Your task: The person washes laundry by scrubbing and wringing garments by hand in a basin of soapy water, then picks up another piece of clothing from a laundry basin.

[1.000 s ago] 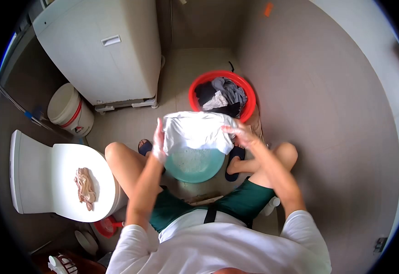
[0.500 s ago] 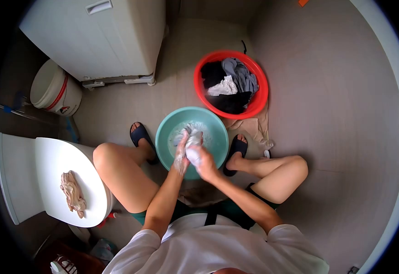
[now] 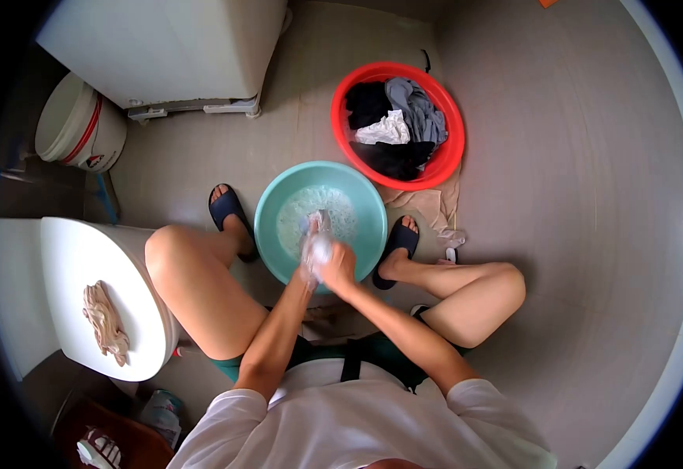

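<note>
Both hands are together over the near half of a teal basin (image 3: 268, 195) of sudsy water, between my feet. My right hand (image 3: 338, 264) is closed round the bunched white cloth (image 3: 319, 248), its fingers curled inward. Against the other side of the cloth, my left hand (image 3: 310, 248) is wrapped and covered in foam. The hands are slightly blurred, and the cloth is mostly hidden between them.
A red basin (image 3: 455, 144) of dark, grey and white clothes sits ahead on the right. On the left are a toilet lid (image 3: 150, 328) with a beige cloth (image 3: 105, 322) on it and a white bucket (image 3: 107, 141). A white appliance (image 3: 161, 47) stands behind.
The white cloth, spread out between my hands a second ago, is now bunched up low over the teal basin. My hands have come together, and the view has tilted downward.
</note>
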`<state>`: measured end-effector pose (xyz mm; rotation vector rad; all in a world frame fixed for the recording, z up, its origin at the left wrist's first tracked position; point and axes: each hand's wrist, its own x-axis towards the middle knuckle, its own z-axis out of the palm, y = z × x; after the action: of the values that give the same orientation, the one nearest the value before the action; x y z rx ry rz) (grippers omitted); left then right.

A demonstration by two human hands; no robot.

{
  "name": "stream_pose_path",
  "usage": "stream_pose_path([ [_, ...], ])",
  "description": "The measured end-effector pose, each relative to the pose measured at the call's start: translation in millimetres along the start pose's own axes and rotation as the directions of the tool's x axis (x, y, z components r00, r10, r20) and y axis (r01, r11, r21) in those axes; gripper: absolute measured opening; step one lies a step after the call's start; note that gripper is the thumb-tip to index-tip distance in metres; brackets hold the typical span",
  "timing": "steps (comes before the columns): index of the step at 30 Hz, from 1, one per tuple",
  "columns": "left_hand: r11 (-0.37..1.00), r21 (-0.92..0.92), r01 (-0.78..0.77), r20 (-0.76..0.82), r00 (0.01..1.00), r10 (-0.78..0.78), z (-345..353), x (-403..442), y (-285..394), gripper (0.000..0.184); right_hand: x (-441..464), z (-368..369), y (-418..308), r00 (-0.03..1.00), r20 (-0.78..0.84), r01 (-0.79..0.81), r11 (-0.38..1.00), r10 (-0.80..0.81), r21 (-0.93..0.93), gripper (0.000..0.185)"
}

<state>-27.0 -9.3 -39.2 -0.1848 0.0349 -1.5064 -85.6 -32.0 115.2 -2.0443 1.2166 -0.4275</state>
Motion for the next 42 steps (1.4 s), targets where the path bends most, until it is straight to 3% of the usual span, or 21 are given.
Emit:
stream_pose_path([
  [1,0.981,0.188,-0.039,-0.249,0.965,0.086,42,6,-13,0.05,24,12,25,0.986,-0.005,-0.165,0.982,0.166,-0.092,0.028],
  [2,0.872,0.49,-0.006,-0.623,0.697,0.355,101,15,-26,0.049,43,19,39,0.946,-0.026,-0.323,0.929,0.323,-0.179,0.026],
  [3,0.919,0.385,0.089,-0.653,0.73,0.203,122,11,-25,0.047,50,15,33,0.938,0.012,-0.342,0.929,0.347,-0.144,0.026],
  [6,0.933,0.358,-0.035,-0.616,0.742,0.264,89,1,-15,0.047,33,18,17,0.952,0.026,-0.305,0.952,0.306,-0.039,0.029],
  [7,0.99,0.1,-0.097,-0.381,0.916,0.128,70,3,0,0.043,4,24,9,0.977,0.014,-0.211,0.977,0.211,0.01,0.03],
  [10,0.956,0.268,0.116,-0.59,0.804,0.068,88,-6,19,0.034,-12,20,3,0.997,0.017,-0.074,0.997,0.074,0.01,0.031],
  [12,0.84,0.543,0.018,-0.529,0.784,0.325,58,-10,-5,0.038,6,11,8,0.975,0.063,-0.214,0.977,0.215,-0.012,0.034],
  [14,0.936,0.351,0.033,-0.694,0.68,0.237,117,2,-24,0.042,62,-9,17,0.858,0.131,-0.497,0.867,0.496,-0.029,0.04],
  [16,0.916,0.397,0.062,-0.721,0.638,0.269,127,3,-22,0.045,44,-6,8,0.912,0.06,-0.408,0.913,0.406,0.027,0.038],
  [18,0.945,0.326,-0.014,-0.472,0.864,0.175,95,-8,-8,0.045,15,-1,-4,0.972,0.027,-0.233,0.97,0.232,0.068,0.038],
  [19,0.993,-0.094,0.07,0.032,0.997,-0.067,45,-8,11,0.044,-9,6,-9,0.993,0.043,-0.111,0.99,0.107,0.09,0.038],
  [20,0.991,0.13,0.022,-0.595,0.802,0.06,103,-6,5,0.042,-23,11,-10,0.998,0.06,0.007,0.993,-0.015,0.119,0.039],
  [21,0.98,0.189,-0.055,-0.313,0.943,0.114,52,-15,8,0.04,-19,12,-6,0.998,0.044,-0.052,0.999,0.052,-0.005,0.038],
  [23,0.946,0.304,-0.113,-0.351,0.91,0.222,64,-17,-8,0.039,3,17,13,0.983,-0.003,-0.18,0.954,0.184,-0.239,0.036],
  [24,0.927,0.372,-0.049,-0.636,0.714,0.293,127,-4,-23,0.039,25,10,23,0.965,-0.071,-0.26,0.949,0.251,-0.179,0.036],
  [25,0.93,0.36,0.067,-0.709,0.668,0.227,124,-5,-20,0.04,47,7,44,0.928,-0.075,-0.371,0.921,0.364,-0.12,0.039],
  [28,0.915,0.403,-0.035,-0.551,0.789,0.273,144,4,-10,0.043,50,-17,58,0.924,0.095,-0.364,0.778,0.369,0.512,0.028],
  [31,0.918,0.349,-0.188,-0.49,0.799,0.35,150,8,9,0.039,25,-29,76,0.865,0.254,-0.441,0.412,0.434,0.798,0.026],
  [35,0.931,0.246,-0.27,-0.503,0.785,0.361,130,5,11,0.037,7,-48,90,0.837,0.542,-0.538,0.3,0.077,0.788,0.047],
  [39,0.963,0.135,-0.233,-0.442,0.856,0.269,128,4,12,0.039,2,-64,37,0.827,0.562,-0.484,0.465,-0.035,0.741,0.081],
  [42,0.959,0.218,-0.183,-0.393,0.882,0.258,152,4,6,0.042,8,-64,20,0.848,0.531,-0.398,0.653,-0.008,0.645,0.084],
])
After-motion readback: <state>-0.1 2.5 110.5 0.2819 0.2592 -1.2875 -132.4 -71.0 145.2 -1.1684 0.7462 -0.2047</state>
